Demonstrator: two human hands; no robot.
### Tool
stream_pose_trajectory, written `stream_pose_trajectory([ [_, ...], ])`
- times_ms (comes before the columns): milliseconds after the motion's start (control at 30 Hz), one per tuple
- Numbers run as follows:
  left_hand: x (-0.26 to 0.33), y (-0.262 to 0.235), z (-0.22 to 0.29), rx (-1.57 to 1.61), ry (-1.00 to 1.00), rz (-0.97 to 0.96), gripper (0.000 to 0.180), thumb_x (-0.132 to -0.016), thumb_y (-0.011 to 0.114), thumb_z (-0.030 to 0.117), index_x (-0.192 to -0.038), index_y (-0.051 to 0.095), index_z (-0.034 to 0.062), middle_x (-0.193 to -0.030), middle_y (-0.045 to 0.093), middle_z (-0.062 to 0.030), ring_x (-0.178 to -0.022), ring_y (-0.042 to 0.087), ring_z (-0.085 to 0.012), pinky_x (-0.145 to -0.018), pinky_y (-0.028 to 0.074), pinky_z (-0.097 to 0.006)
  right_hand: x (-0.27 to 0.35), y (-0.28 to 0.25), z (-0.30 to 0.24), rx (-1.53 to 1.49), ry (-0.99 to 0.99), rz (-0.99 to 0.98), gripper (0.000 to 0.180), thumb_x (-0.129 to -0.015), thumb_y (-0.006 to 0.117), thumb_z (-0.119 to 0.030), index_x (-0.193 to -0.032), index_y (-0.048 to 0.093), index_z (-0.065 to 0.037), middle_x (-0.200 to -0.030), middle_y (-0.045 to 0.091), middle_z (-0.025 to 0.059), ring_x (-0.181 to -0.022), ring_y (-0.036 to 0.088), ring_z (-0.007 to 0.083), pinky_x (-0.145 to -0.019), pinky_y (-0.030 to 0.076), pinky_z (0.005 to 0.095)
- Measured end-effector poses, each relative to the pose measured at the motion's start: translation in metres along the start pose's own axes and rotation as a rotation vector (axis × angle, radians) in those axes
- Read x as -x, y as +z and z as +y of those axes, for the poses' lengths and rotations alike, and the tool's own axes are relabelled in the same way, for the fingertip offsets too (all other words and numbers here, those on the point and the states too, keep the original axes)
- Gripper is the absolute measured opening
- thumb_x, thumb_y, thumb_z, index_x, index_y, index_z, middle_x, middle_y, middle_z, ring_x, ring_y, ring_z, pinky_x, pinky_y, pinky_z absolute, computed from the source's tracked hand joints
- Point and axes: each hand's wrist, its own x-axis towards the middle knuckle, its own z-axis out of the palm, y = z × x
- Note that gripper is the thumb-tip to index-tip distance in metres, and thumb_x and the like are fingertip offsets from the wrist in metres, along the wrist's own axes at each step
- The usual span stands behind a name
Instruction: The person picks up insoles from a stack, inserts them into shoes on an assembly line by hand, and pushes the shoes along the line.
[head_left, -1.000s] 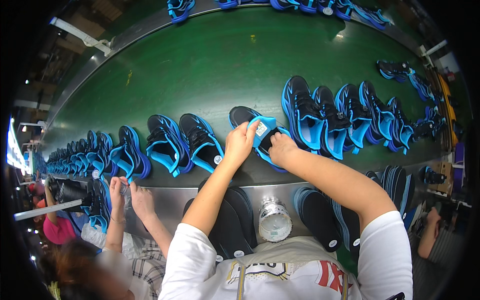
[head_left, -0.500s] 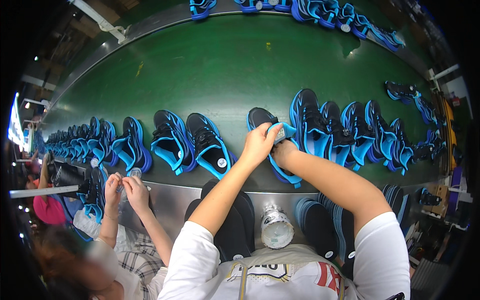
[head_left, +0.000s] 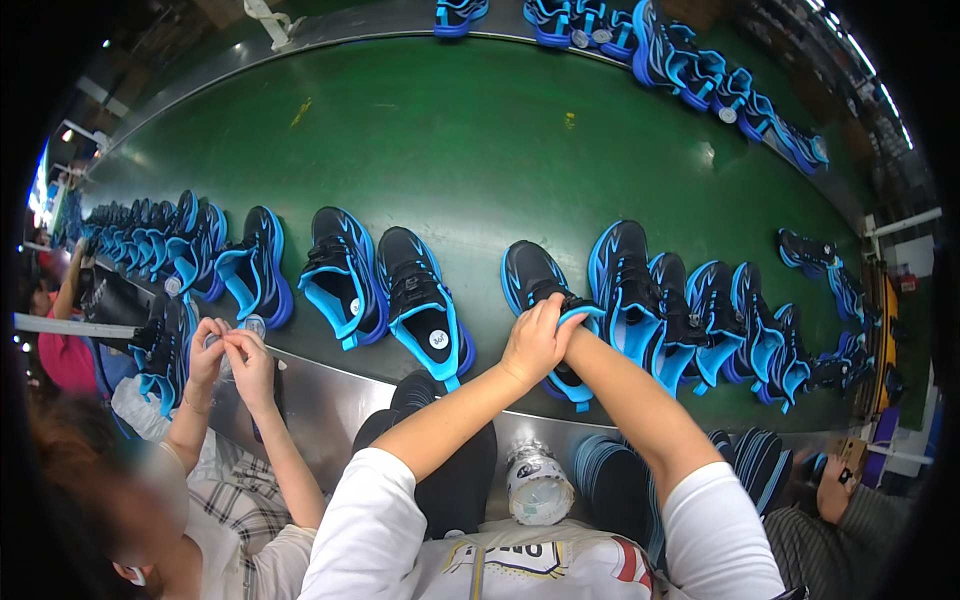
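A black sneaker with bright blue trim (head_left: 533, 273) stands on the green belt in front of me, toe pointing away. My left hand (head_left: 537, 342) is closed over the tongue and collar of this sneaker. My right hand (head_left: 578, 340) reaches into the shoe's opening; its fingers are hidden by the shoe and by my left hand. Another black and blue sneaker (head_left: 622, 270) stands close on the right. On the left, a pair of matching sneakers (head_left: 408, 275) shows a round white sticker on an insole.
More sneakers line the green belt (head_left: 450, 130) on both sides and along its far edge. A metal ledge (head_left: 330, 385) runs nearest me, with a clear plastic jar (head_left: 540, 485) and dark insoles (head_left: 605, 480). At left, a co-worker's hands (head_left: 230, 350) meet over the ledge.
My left hand has moved onto the shoe's collar, and the tongue's label no longer shows. My right hand has gone deeper inside the shoe. The whole view has shifted slightly.
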Motion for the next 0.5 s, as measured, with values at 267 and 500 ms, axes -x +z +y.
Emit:
stream_pose_trajectory([
  [267,-0.003,-0.002,-0.002,-0.11,0.106,0.003,0.031,-0.077,0.06,0.016,-0.097,0.048,-0.0051,-0.077,0.055,-0.0185,-0.069,0.054,-0.036,-0.061,0.044,-0.039,-0.013,-0.012,0.001,0.043,-0.023,-0.144,0.04,-0.077,0.049,-0.016,-0.114,0.05,-0.002,-0.117,0.049,0.0194,-0.113,0.043,0.0299,-0.099,0.026,0.0408],
  [500,-0.033,-0.029,-0.018,-0.026,-0.556,-0.19,0.02,-0.083,0.053,0.021,-0.09,0.052,0.0017,-0.078,0.057,-0.0206,-0.072,0.055,-0.0384,-0.062,0.043,-0.043,0.077,-0.059,-0.045,0.086,0.031,-0.447,0.057,-0.081,0.025,-0.04,-0.086,0.065,0.0,-0.099,0.06,0.0168,-0.101,0.052,0.0257,-0.104,0.016,0.039],
])
